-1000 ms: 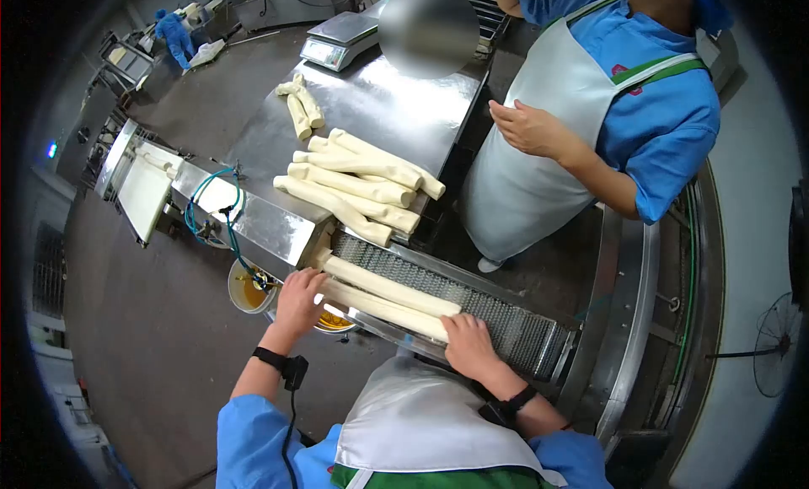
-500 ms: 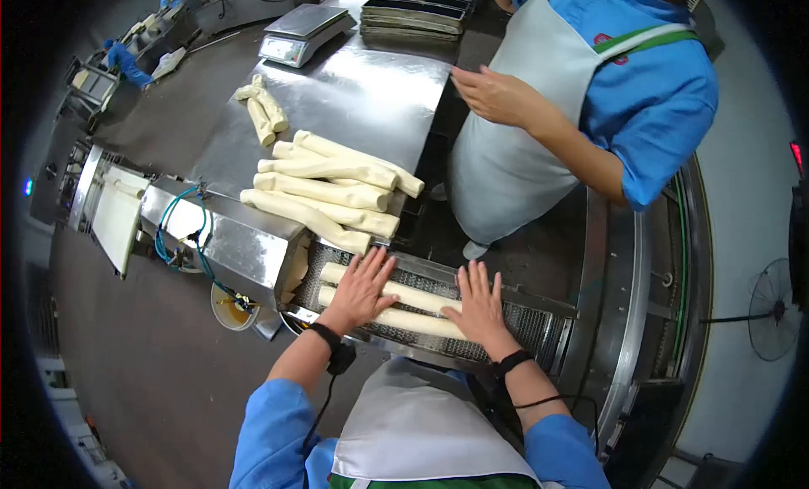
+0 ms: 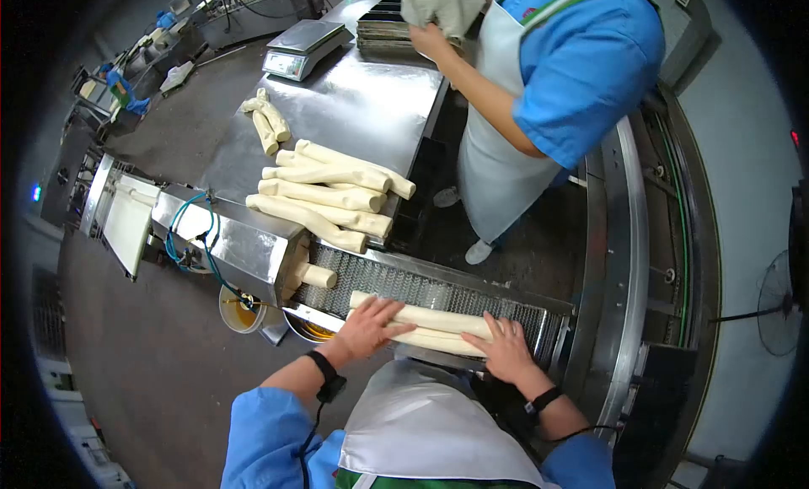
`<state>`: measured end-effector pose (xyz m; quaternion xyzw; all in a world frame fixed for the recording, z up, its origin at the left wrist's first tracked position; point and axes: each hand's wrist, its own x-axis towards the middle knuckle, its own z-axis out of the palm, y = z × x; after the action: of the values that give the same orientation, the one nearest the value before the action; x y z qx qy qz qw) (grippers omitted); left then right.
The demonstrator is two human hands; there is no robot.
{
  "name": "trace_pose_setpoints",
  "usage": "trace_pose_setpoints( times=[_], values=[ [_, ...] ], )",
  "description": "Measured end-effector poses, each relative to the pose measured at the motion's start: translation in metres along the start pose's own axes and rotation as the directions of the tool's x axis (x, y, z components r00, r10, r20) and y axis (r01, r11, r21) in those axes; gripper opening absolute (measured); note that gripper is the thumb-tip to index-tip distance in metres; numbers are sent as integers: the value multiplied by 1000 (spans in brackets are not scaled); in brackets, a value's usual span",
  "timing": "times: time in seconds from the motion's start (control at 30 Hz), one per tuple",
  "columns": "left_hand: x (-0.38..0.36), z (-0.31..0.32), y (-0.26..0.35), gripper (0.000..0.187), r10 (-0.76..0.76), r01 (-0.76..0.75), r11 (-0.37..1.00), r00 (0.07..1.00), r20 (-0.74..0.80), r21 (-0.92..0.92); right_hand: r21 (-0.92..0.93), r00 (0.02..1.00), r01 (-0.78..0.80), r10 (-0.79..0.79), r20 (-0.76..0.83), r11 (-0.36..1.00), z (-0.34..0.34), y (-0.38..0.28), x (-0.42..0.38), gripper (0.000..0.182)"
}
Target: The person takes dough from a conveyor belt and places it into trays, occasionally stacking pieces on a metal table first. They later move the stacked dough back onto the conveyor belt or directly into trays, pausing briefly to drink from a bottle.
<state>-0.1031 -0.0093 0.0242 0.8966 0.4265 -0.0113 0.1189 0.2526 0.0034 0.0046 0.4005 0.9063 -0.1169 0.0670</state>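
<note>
Fingers of both hands, left and right, lie spread flat on two dough rolls on the mesh belt, gripping nothing.

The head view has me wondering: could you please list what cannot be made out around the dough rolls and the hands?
- Dough rolls: both ends covered by the left hand and right hand.
- Short dough piece: its far end hidden inside the machine housing.
- Scale: display too small to read.
- Co-worker's hand: partly hidden by a cloth, which the top edge cuts off.
</note>
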Motion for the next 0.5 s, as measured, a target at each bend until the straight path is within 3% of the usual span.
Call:
trace_pose_setpoints(
  times=[0.1, 0.13, 0.23, 0.27, 0.33, 0.37, 0.4, 0.43, 0.47, 0.5],
  values=[
    [12, -8, -8, 72, 21, -22, 999, 999, 40, 31, -14, 999, 30, -30, 46, 999, -8, 20, -5, 79],
    [13, -7, -7, 72, 50, -51, 998, 997, 51, 27, -57, 998, 45, -47, -37, 997, -6, 24, -9, 74],
    [27, -15, 0, 71, 35, -41, 998, 993, 113, 47, -34, 996, -28, 25, -89, 999, 13, 32, -19, 64],
    [31, -18, 4, 65, 8, -14, 999, 988, 155, 41, 7, 993, -66, 66, -99, 998, 15, 32, -23, 46],
    [37, -16, 8, 58, -3, 6, 1000, 985, 170, -15, 117, 988, -146, 151, -34, 982, -3, 27, -34, 43],
    [42, -16, 15, 54, 13, -13, 1000, 988, 157, 0, 120, 968, -187, 204, -148, 975, 2, 25, -40, 45],
    [47, -4, 13, 44, 36, -55, 993, 984, 173, 105, 119, 965, -219, 233, -120, 968, 2, 27, -47, 45],
    [52, 3, 14, 34, 30, -46, 994, 986, 165, 98, 145, 959, -268, 278, -58, 953, -3, 26, -53, 43],
    [59, 4, 17, 32, 69, -76, 996, 987, 146, 42, 218, 947, -318, 322, 16, 923, -1, 26, -59, 43],
    [63, -2, 25, 34, 54, -53, 999, 989, 139, -12, 372, 932, -329, 363, -22, 868, 14, 26, -71, 42]
  ],
)
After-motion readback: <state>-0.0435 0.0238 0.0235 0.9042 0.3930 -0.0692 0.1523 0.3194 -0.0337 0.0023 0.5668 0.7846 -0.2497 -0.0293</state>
